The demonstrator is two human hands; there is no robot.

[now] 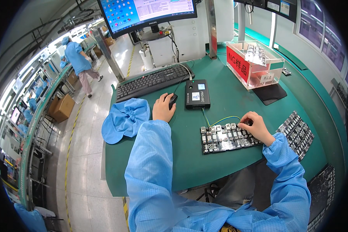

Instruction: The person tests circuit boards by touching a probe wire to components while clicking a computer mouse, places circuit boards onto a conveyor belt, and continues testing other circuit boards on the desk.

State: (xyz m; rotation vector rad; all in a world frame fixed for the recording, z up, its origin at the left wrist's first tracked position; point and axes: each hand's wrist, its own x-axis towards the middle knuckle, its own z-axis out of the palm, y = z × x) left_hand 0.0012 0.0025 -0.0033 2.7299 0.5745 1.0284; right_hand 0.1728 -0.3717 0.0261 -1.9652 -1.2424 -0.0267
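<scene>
Half the monitor [147, 14] is cut off up top, and the green surface [220, 104] holds a keyboard [154, 81] and a black component board [228, 137] near its front edge. Left hand [163, 109] cups the mouse [172, 100]; right hand [256, 127] pinches something tiny on the board (can't make it out).

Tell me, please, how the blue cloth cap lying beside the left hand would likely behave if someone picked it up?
The blue cloth cap lies crumpled with a gathered, puckered edge, so it would probably go floppy and sag. It looks like thin fabric, likely very light. Part of it overhangs the green table edge, so a push from the left hand might slide it off.
</scene>
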